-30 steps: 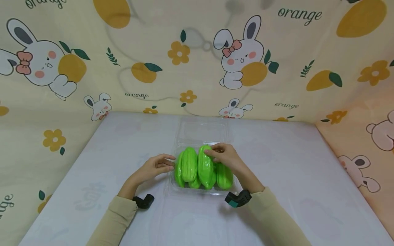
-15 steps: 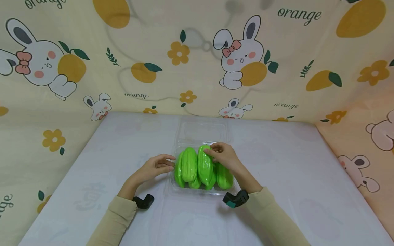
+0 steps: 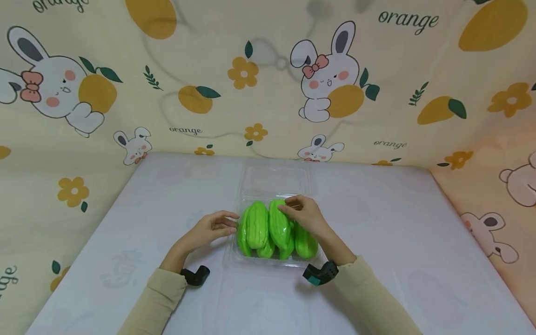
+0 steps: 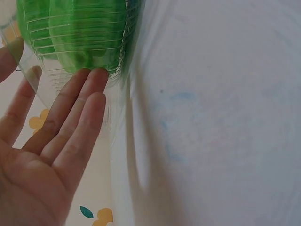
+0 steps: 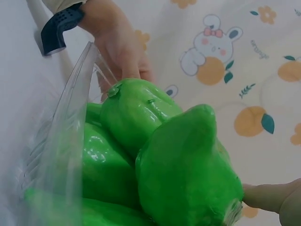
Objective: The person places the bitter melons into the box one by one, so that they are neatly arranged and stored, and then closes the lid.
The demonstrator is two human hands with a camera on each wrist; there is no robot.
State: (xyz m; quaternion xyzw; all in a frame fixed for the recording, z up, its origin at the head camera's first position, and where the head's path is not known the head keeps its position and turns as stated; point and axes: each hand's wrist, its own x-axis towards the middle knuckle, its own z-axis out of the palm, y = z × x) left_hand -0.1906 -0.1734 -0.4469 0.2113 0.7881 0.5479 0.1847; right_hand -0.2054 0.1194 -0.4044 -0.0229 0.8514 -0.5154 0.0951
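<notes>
Several glossy green, papaya-like fruits lie heaped in a clear plastic box (image 3: 274,262). My right hand (image 3: 309,215) pinches the far end of the upper green papaya (image 3: 279,225), which lies on others right of the middle. In the right wrist view, my thumb (image 5: 265,197) presses against that fruit's end, and its other fingers are out of sight. My left hand (image 3: 211,227) rests with loosely extended fingers at the box's left wall; in the left wrist view the fingertips (image 4: 98,75) meet the ribbed plastic. Another green papaya (image 3: 257,225) lies upper left in the heap.
The box's clear lid (image 3: 275,180) lies folded back behind it on the white table (image 3: 167,186). A patterned cloth (image 3: 268,107) with rabbits and oranges rises at the back and sides. Each wrist wears a black camera (image 3: 196,275).
The upper papaya's near end has swung slightly as it settles against the others, and its far end sits a little lower. My right hand has shifted slightly; my left hand stays still.
</notes>
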